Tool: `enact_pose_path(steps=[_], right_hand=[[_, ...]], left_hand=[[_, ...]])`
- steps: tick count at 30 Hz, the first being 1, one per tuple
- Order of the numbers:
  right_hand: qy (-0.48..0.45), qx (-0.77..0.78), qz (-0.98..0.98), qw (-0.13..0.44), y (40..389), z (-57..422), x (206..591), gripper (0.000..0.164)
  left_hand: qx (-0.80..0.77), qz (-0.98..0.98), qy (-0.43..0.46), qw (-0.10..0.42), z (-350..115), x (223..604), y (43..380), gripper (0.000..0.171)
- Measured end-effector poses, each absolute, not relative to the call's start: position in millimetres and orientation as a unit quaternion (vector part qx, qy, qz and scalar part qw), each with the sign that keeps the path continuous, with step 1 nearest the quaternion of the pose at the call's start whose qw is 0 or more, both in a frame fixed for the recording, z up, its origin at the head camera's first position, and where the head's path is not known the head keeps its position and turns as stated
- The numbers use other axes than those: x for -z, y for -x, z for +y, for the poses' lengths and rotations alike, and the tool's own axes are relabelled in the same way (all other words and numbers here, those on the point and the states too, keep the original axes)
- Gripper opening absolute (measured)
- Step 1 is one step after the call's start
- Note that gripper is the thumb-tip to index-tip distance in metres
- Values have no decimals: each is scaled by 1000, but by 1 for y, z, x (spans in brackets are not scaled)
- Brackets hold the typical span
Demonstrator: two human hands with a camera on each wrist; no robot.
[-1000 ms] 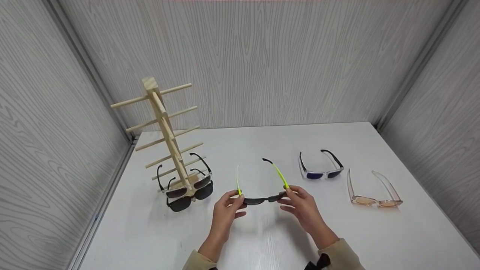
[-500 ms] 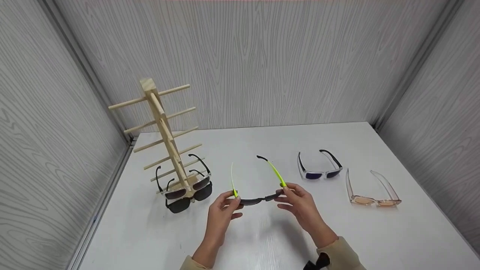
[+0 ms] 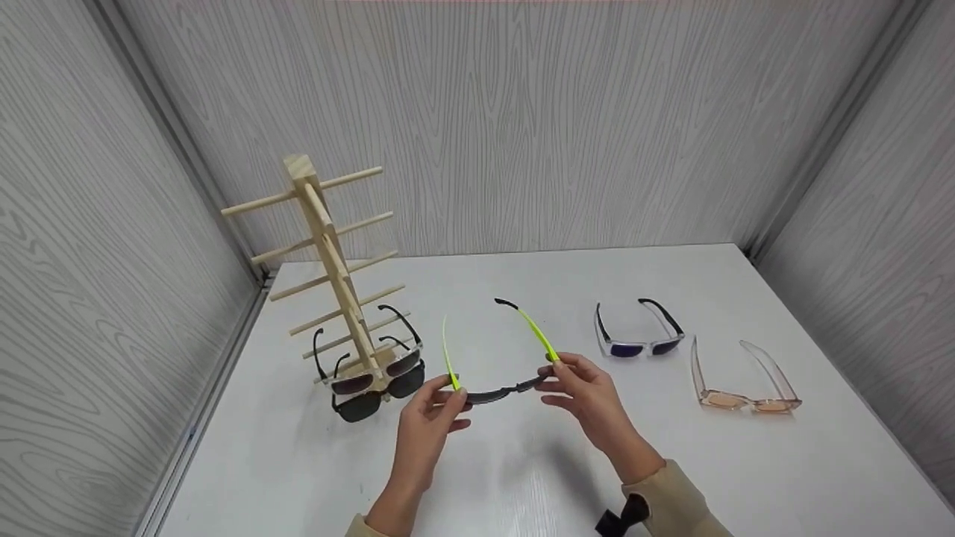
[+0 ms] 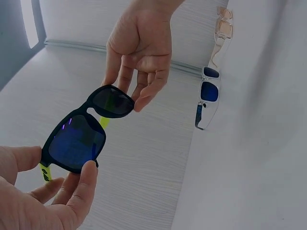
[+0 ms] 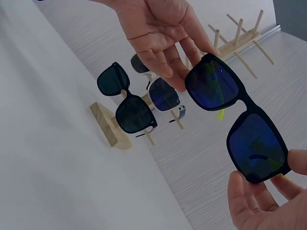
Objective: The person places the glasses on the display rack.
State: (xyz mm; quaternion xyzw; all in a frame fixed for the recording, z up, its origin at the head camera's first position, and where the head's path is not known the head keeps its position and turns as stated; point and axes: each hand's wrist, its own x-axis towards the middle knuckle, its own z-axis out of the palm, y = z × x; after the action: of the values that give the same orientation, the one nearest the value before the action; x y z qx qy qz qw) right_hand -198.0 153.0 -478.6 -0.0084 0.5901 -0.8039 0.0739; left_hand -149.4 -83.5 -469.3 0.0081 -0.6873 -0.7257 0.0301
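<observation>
Both hands hold a pair of black-framed sunglasses (image 3: 489, 397) with neon-yellow temples, raised over the table with the temples unfolded toward the back wall. My left hand (image 3: 427, 431) pinches the left hinge corner, and my right hand (image 3: 595, 406) pinches the right one. In the left wrist view the dark, bluish lenses (image 4: 76, 141) show between the hands. A wooden peg rack (image 3: 328, 239) stands to the left of my left hand. On its lower pegs hang clear-framed sunglasses (image 3: 352, 385) and, below them, black sunglasses (image 3: 359, 407).
On the right of the white table (image 3: 522, 492) lie clear-framed sunglasses with dark blue lenses (image 3: 627, 349). Farther right are clear glasses with orange lenses (image 3: 772, 405). Both pairs have their temples unfolded. Wood-grain panels (image 3: 507, 127) enclose the back and sides.
Both hands have carried the yellow-templed sunglasses leftward, closer to the rack, and slightly farther from me. Their grip looks the same. The rack and the other glasses stay in place.
</observation>
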Motion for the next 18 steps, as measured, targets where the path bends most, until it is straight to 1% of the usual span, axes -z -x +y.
enact_pose_path(steps=[7, 12, 18], right_hand=[[30, 808, 585, 70, 202, 143, 472, 32], [39, 810, 580, 74, 205, 135, 467, 30], [53, 801, 590, 85, 210, 126, 460, 34]], left_hand=[[716, -696, -3, 49, -91, 462, 148, 41], [716, -696, -10, 60, -95, 457, 146, 39], [723, -686, -23, 71, -103, 450, 142, 39]])
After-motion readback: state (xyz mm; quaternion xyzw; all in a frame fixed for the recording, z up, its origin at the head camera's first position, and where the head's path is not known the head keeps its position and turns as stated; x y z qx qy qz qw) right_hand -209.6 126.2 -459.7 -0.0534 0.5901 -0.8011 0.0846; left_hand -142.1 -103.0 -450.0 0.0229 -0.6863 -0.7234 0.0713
